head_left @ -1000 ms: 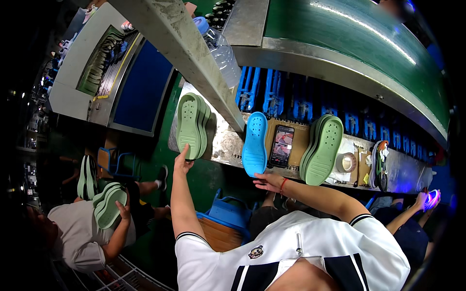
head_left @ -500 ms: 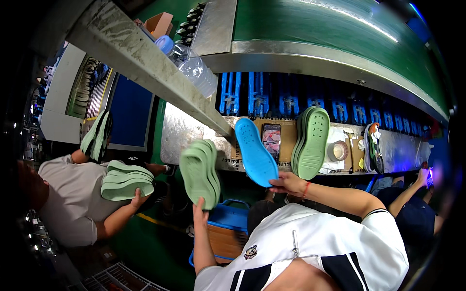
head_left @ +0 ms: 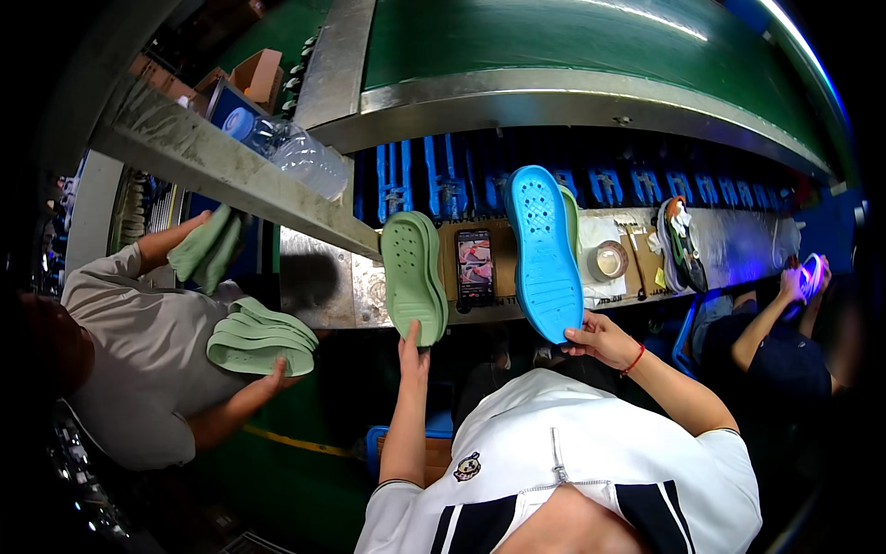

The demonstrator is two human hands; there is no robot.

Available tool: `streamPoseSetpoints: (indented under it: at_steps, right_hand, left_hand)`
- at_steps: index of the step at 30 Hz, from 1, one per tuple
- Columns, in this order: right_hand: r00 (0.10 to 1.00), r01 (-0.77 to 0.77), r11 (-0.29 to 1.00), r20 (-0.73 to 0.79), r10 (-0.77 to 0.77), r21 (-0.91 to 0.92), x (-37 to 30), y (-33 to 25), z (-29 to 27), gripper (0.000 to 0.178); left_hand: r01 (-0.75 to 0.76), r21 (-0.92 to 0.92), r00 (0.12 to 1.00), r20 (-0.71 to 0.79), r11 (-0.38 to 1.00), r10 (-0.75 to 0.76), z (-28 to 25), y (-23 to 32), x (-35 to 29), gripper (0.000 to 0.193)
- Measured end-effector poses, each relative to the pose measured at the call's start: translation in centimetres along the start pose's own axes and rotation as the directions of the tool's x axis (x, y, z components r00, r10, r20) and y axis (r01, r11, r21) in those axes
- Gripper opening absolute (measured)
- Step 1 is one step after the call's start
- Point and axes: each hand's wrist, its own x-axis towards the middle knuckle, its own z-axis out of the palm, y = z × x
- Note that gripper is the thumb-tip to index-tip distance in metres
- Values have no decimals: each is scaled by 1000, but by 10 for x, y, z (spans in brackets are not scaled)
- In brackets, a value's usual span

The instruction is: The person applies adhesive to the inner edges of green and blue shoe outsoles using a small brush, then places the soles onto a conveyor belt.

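Note:
My left hand (head_left: 414, 347) is closed on the heel end of a small stack of pale green shoe soles (head_left: 413, 272), held upright at the metal bench's near edge. My right hand (head_left: 602, 340) grips the lower end of a bright blue shoe sole (head_left: 546, 258), with holes in its forefoot and grooves across its heel. Behind that blue sole, more green soles (head_left: 572, 217) are mostly hidden; only their right edge shows. Between the two held items, a phone (head_left: 475, 267) with a lit screen lies on cardboard.
A roll of tape (head_left: 608, 261) and a shoe (head_left: 681, 245) are on the bench (head_left: 360, 294) to the right. A slanting metal beam (head_left: 249, 175) and a water bottle (head_left: 305, 162) stand at the left. One co-worker (head_left: 138, 360) holds green soles; another (head_left: 784, 342) sits far right.
The blue sole has moved right, from left of the phone to in front of the green stack. My left hand has brought its green soles up and right to the bench. The view has shifted.

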Motion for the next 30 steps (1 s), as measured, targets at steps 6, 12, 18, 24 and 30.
streamPoseSetpoints:
  at_steps: [6,12,18,24,30]
  right_hand:
    - [999,1,999,-49,1,48,-6,16,-4,21]
    - [995,37,998,-90,-33,45,-7,30,-5,21]
    - [986,116,991,-113,-122,-60,-15,36,-5,22]
    - [965,190,979,-170,-201,-79,-31,44,-5,23]
    - [944,247,965,-200,-261,-93,-44,47,-13,24]
  left_hand:
    - [-1,340,996,-81,940,30,34,23,-6,68]
    - [-493,849,526,467,-193,711,70,29,-29,71]
    - [-844,378,428,902,-382,-53,117,-7,-30,42]
    - [-750,245,345,937,-614,-48,121,-35,14,50]
    - [-664,401,436,893,-632,108,156,-27,33,42]
